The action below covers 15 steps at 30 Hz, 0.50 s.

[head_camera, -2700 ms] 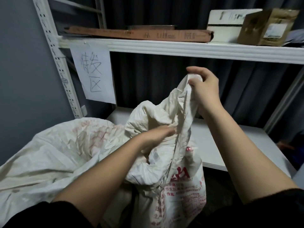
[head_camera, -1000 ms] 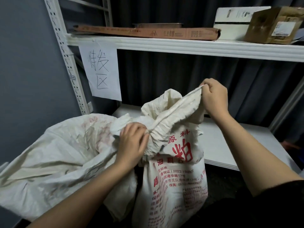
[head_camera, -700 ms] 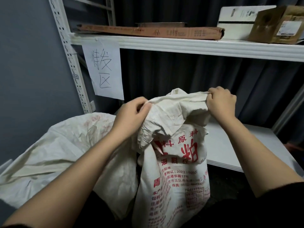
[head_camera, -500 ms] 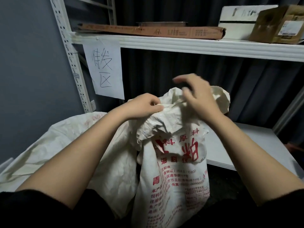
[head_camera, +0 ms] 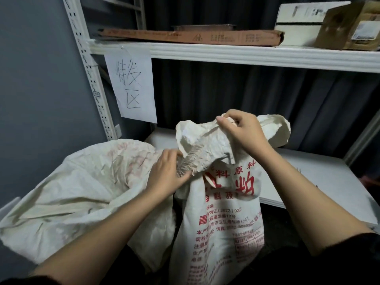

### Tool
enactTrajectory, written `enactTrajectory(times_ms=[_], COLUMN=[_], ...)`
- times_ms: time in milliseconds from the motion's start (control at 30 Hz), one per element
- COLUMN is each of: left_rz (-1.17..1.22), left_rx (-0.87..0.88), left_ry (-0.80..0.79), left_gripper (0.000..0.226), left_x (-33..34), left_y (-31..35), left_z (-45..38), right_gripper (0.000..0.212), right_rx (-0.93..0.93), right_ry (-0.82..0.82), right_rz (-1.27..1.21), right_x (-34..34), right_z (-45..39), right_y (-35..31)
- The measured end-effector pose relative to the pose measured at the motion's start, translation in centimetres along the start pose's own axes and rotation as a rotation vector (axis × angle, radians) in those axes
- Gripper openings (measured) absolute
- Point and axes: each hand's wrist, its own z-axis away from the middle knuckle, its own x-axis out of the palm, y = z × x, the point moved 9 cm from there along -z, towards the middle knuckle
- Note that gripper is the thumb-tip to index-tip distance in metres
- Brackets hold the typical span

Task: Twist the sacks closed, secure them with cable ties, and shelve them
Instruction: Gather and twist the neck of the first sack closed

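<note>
Two sacks [head_camera: 222,219] (one printed in red, one plain [head_camera: 82,192]), two hands [head_camera: 166,173] [head_camera: 244,130], two shelves [head_camera: 246,55] [head_camera: 320,182], one paper sign [head_camera: 131,87] and three boxes [head_camera: 191,37] [head_camera: 298,19] [head_camera: 349,25].

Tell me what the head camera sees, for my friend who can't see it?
Two bare hands gather the top of a white sack with red print: the left hand grips its frayed edge, the right hand pinches the bunched top. Another white sack slumps left, under white shelves.

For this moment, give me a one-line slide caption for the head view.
Both hands, left and right, gather the mouth of a red-printed sack before a white shelf.
</note>
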Motion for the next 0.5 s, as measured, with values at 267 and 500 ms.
enactTrajectory(times_ms=[267, 500], left_rz=[0.282, 0.674], left_rx=[-0.169, -0.207], left_ry=[-0.195, -0.056], left_gripper=[0.032, 0.026], left_x=[6.3, 3.0], left_y=[-3.1, -3.6], left_z=[-0.8, -2.8], right_gripper=[0.048, 0.050], right_rx=[0.031, 0.075], right_ry=[0.023, 0.276], right_rz=[-0.197, -0.073], right_x=[-1.3, -5.0], right_z=[0.7, 0.8], right_y=[-0.6, 1.0])
